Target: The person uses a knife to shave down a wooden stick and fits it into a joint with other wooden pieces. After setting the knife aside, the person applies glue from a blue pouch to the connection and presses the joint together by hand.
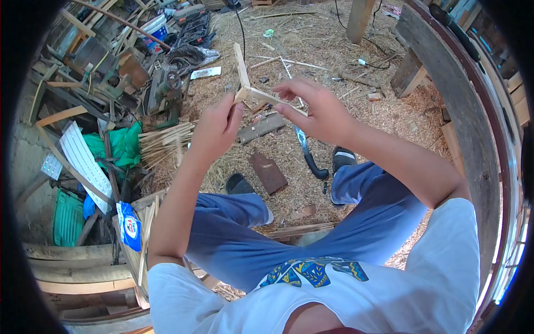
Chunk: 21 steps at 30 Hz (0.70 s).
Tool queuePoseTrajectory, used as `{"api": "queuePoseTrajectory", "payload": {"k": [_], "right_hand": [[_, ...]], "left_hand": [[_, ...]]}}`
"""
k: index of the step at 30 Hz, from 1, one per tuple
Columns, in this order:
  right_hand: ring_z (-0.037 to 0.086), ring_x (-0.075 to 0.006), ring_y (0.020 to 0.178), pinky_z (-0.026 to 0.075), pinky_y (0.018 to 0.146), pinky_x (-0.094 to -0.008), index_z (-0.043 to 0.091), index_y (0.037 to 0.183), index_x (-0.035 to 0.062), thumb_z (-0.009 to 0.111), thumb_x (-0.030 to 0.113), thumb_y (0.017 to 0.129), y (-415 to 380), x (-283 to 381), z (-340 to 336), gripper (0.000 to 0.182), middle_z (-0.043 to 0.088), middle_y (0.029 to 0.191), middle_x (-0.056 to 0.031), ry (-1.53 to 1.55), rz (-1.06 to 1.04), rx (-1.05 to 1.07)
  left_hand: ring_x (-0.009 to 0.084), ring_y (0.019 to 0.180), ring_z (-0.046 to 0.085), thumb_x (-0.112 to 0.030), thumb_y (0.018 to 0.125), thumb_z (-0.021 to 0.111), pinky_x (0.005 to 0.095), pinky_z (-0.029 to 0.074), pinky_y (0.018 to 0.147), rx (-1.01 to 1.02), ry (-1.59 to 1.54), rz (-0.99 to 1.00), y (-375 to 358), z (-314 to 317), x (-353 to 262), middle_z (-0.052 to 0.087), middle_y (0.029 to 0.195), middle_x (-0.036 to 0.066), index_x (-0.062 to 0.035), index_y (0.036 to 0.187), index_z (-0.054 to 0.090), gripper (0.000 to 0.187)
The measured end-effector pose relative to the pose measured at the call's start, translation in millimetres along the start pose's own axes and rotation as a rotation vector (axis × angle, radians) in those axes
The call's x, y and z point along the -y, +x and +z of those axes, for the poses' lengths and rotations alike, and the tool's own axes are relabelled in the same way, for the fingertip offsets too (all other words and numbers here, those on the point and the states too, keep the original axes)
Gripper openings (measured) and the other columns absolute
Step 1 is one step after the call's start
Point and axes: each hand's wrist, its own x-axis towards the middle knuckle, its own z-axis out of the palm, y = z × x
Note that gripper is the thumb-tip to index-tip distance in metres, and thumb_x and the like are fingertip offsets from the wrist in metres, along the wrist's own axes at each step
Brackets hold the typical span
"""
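Note:
Pale wooden strips (241,67) meet at a corner, one pointing away from me and another running to the right. At that corner, my left hand (214,125) is closed, thumb and fingers pinching the wood. My right hand (316,106) has its thumb against the right-hand strip (264,97), whose end lies under the palm, with the index finger raised above. Below the hands on the floor lie a grey board (261,129), a rusty metal plate (268,172) and a tool with a curved black handle (316,168).
Wood shavings cover the floor (300,44). On the left are a bundle of thin sticks (167,142), a green plastic bag (125,146), a blue packet (129,225) and piled machinery (164,83). A wooden post (360,22) and long beam (467,111) stand at the right.

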Motion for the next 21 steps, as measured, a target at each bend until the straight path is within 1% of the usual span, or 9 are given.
{"api": "queuePoseTrajectory", "payload": {"k": [1, 4, 7, 10, 13, 16, 21], "right_hand": [[0.071, -0.0277, 0.096, 0.057, 0.084, -0.0386, 0.068, 0.123, 0.0038, 0.077, 0.019, 0.096, 1.6, 6.0, -2.4, 0.032, 0.069, 0.111, -0.0145, -0.007, -0.06, -0.059], [0.071, -0.0285, 0.095, 0.057, 0.083, -0.0386, 0.068, 0.124, 0.0057, 0.081, 0.011, 0.092, 6.0, 21.5, -9.3, 0.035, 0.068, 0.111, -0.0127, -0.031, -0.176, -0.149], [0.071, -0.0286, 0.096, 0.058, 0.081, -0.0386, 0.069, 0.122, 0.0067, 0.083, 0.004, 0.087, 8.0, 32.1, -13.9, 0.038, 0.068, 0.111, -0.0119, -0.031, -0.264, -0.207], [0.072, -0.0285, 0.096, 0.059, 0.077, -0.0379, 0.07, 0.12, 0.0071, 0.085, 0.002, 0.085, 8.2, 33.3, -16.6, 0.038, 0.068, 0.112, -0.0116, -0.088, -0.326, -0.216], [0.072, -0.0284, 0.096, 0.06, 0.076, -0.0365, 0.071, 0.117, 0.0065, 0.086, 0.002, 0.083, 5.1, 34.7, -16.8, 0.037, 0.068, 0.113, -0.0112, -0.108, -0.318, -0.206], [0.072, -0.0279, 0.086, 0.059, 0.068, -0.0375, 0.071, 0.113, 0.0127, 0.084, 0.008, 0.084, 7.9, 35.4, -14.6, 0.033, 0.068, 0.105, -0.0067, -0.075, -0.344, -0.276], [0.072, -0.027, 0.086, 0.058, 0.067, -0.037, 0.072, 0.112, 0.0129, 0.084, 0.009, 0.083, 8.1, 35.2, -16.2, 0.032, 0.068, 0.104, -0.0064, -0.064, -0.358, -0.265]], "left_hand": [[0.0473, 0.073, 0.062, -0.018, 0.108, 0.056, 0.052, 0.046, 0.065, -0.021, -0.042, 0.001, -2.9, -0.7, -7.8, 0.063, 0.079, 0.023, -0.0002, 0.098, 0.05, 0.021], [0.043, 0.069, 0.06, -0.019, 0.11, 0.055, 0.0474, 0.045, 0.063, -0.04, -0.135, -0.018, -12.7, 0.6, -18.9, 0.06, 0.078, 0.02, -0.0009, 0.098, 0.051, 0.022], [0.0374, 0.065, 0.059, -0.021, 0.112, 0.054, 0.0436, 0.045, 0.062, -0.064, -0.224, 0.028, -17.9, 4.9, -28.1, 0.059, 0.076, 0.017, -0.0012, 0.101, 0.055, 0.022], [0.008, 0.064, 0.045, -0.023, 0.116, 0.045, 0.0273, 0.039, 0.059, -0.029, -0.33, 0.016, -26.0, 8.3, -50.3, 0.05, 0.073, 0.0, -0.0042, 0.103, 0.053, 0.024], [0.0049, 0.063, 0.043, -0.026, 0.117, 0.044, 0.0246, 0.036, 0.056, -0.011, -0.416, -0.006, -31.6, 14.3, -54.6, 0.048, 0.074, -0.002, -0.0046, 0.104, 0.053, 0.027], [0.0037, 0.063, 0.041, -0.026, 0.117, 0.044, 0.0232, 0.034, 0.056, 0.022, -0.478, -0.057, -35.7, 10.8, -66.9, 0.047, 0.075, -0.003, -0.0053, 0.106, 0.053, 0.026], [0.0033, 0.064, 0.039, -0.025, 0.118, 0.041, 0.0217, 0.033, 0.056, 0.038, -0.62, -0.053, -38.6, 11.4, -73.6, 0.046, 0.076, -0.004, -0.0064, 0.108, 0.052, 0.024]]}}
